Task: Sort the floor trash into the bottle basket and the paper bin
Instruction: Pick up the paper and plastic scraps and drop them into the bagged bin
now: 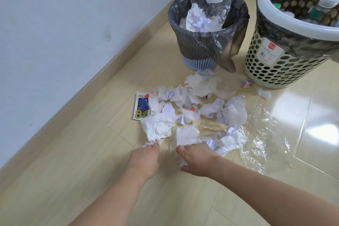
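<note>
Head view: left hand [146, 154] fingers pinch a paper wad [148, 145]; right hand [197, 159] fingers clutch crumpled paper [180, 161].

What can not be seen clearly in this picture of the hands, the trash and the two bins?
- Head view: left hand fingertips, hidden in crumpled paper.
- Right hand fingers curl under; the paper they grip is mostly covered.
- Bottle basket is cut off by the right edge; its bottles are partly hidden by the rim.
- Basket label print is too small.
</note>
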Motion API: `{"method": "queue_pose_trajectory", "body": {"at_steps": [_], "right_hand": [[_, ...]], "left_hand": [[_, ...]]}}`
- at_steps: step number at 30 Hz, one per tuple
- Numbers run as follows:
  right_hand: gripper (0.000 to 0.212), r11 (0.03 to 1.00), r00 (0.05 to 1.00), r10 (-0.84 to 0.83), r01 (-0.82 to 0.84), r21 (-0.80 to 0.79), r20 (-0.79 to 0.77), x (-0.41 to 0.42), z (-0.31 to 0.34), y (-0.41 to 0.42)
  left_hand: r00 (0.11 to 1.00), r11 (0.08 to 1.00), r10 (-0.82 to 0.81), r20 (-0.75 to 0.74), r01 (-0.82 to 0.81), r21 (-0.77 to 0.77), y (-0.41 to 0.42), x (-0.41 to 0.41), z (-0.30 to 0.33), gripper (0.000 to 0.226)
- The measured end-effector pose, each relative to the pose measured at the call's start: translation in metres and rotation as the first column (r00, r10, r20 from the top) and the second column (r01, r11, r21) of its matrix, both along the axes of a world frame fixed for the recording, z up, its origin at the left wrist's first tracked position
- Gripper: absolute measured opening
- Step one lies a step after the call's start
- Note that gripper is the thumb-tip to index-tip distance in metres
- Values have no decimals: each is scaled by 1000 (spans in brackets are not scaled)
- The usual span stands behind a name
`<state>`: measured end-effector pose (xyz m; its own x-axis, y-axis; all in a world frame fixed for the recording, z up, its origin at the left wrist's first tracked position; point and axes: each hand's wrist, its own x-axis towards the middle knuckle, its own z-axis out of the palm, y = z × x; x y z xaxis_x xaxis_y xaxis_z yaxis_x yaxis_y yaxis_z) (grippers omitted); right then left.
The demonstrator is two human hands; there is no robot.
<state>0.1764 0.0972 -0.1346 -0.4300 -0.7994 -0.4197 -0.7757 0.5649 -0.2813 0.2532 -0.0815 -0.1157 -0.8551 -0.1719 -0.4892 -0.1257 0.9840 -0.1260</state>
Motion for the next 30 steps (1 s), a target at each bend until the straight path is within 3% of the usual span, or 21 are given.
{"method": "queue_pose_trajectory", "body": {"at_steps": [4,8,13,16,20,24,27,30], "right_hand": [[23,1000,1000,13,-13,7,14,2,-4,-3],[21,999,999,37,-37,27,2,1,-7,-5],[24,983,980,-162,171,-70,118,-9,1,-7],[23,937,931,-267,311,-159,248,-24,20,-8],[19,856,836,-351,469,-219,421,-54,56,-11],[18,701,754,-459,633,-330,470,-103,100,-10],[17,501,675,-565,737,-453,474,-151,135,-10],[20,270,539,-673,816,-510,507,-206,164,-6]], "left_hand": [[996,996,-45,71,50,-72,-4,3,-1,35],[997,999,-7,71,10,-42,-5,0,-2,24],[997,1000,27,73,-25,-18,-5,-5,2,24],[987,979,163,0,-162,121,-10,-11,5,17],[918,876,378,-117,-314,366,-18,-38,26,18],[821,696,553,-140,-363,620,-28,-94,75,19],[777,612,604,-177,-310,728,-33,-151,121,10],[725,568,641,-252,-227,791,-29,-211,163,9]]}}
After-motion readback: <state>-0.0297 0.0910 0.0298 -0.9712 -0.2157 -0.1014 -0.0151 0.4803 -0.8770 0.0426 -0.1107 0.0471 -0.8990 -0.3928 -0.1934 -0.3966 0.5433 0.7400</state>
